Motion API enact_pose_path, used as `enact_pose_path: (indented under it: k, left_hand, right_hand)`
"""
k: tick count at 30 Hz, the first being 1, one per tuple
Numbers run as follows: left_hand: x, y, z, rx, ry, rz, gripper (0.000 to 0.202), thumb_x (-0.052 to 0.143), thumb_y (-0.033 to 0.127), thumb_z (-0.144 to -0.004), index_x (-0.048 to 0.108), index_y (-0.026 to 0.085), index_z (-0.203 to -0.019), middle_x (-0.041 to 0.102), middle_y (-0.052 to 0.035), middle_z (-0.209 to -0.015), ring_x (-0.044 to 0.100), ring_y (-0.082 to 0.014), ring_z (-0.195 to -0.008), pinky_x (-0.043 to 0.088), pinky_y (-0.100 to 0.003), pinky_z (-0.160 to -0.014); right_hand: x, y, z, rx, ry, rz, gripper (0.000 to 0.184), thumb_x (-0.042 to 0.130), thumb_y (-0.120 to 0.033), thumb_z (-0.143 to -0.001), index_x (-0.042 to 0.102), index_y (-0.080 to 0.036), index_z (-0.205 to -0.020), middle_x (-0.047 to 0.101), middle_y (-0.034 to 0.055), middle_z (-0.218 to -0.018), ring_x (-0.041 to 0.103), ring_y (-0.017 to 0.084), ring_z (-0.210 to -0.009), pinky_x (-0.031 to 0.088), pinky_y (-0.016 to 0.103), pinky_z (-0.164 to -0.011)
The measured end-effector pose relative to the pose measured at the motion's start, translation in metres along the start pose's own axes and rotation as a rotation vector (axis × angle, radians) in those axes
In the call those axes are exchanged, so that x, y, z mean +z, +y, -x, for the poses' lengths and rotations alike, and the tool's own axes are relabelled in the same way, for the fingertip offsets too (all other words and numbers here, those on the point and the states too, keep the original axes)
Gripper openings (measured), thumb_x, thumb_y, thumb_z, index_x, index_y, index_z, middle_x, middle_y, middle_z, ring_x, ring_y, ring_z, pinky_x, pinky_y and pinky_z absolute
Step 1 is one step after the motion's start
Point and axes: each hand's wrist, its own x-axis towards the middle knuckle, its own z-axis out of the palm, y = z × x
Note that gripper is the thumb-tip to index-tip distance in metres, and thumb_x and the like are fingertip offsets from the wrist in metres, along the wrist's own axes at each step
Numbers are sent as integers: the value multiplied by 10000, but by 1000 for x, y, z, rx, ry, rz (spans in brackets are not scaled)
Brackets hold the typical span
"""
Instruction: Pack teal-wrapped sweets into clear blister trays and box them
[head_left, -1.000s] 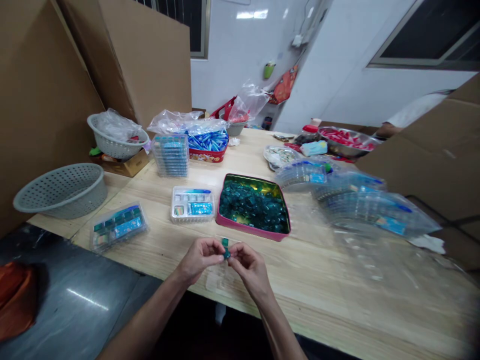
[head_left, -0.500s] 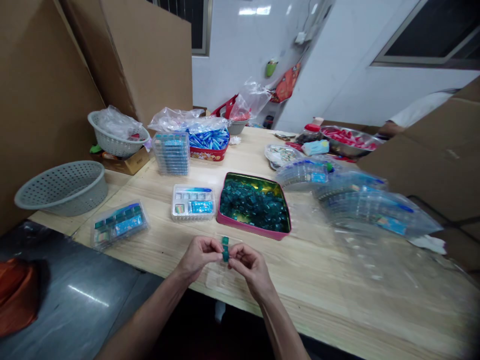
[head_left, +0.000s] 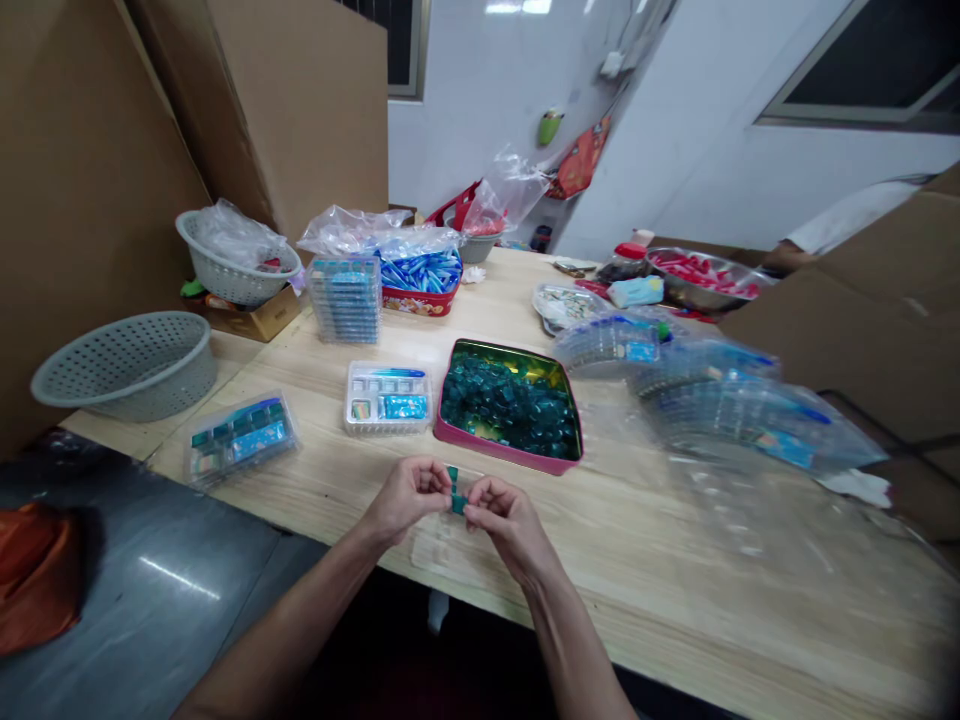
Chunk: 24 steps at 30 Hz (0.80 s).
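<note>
My left hand [head_left: 412, 495] and my right hand [head_left: 501, 515] meet near the table's front edge, fingertips pinched on opposite sides of a small teal square piece [head_left: 459, 504]. Just behind it, another teal piece [head_left: 453, 474] shows by my left fingertips. Below my hands lies a clear plastic tray [head_left: 442, 556], partly hidden by them. Beyond my hands stands a pink-rimmed tin [head_left: 510, 457] holding many loose teal pieces [head_left: 502, 400]. To its left is a clear compartment tray [head_left: 388, 398] with a blue pen and a blue packet.
A filled tray [head_left: 241, 440] and a grey basket [head_left: 124, 365] are at the left. Behind stand stacked trays [head_left: 345, 300] and a red tin of blue pens [head_left: 420, 300]. Fanned clear trays [head_left: 742, 410] cover the right. Another person's sleeve [head_left: 847, 220] shows behind cardboard.
The teal piece between my fingertips has turned and shifted slightly right, away from the piece behind it. Both hands stay close together, and the view has tilted a little.
</note>
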Motion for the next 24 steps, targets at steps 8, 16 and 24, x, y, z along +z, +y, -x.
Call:
enact_pose_path:
  k: [8, 16, 24]
  left_hand:
    - [-5, -22, -4, 67, -5, -651, 158, 510, 35, -623, 621, 148, -618, 566, 14, -552, 509, -118, -535, 352, -220, -542]
    - [3, -29, -1, 96, 21, -1160, 224, 466, 39, -707, 650, 166, -724, 655, -49, -691, 599, -187, -685, 391, -254, -635]
    - [4, -30, 3, 127, -47, -1249, 267, 419, 51, -765, 659, 152, -819, 665, -88, -833, 611, -213, -836, 421, -280, -739]
  right_hand:
    - [-14, 25, -6, -28, -8, 380, 114, 639, -234, -644, 540, -178, -649, 541, -37, -546, 499, 110, -485, 384, 215, -485]
    - [-4, 37, -12, -177, 115, 914, 90, 443, -126, -662, 489, -192, -622, 539, -7, -569, 516, 142, -557, 355, 223, -545]
    - [-1, 26, -5, -222, 72, 1111, 192, 425, -107, -718, 591, -169, -644, 615, 33, -600, 547, 157, -578, 348, 235, -572]
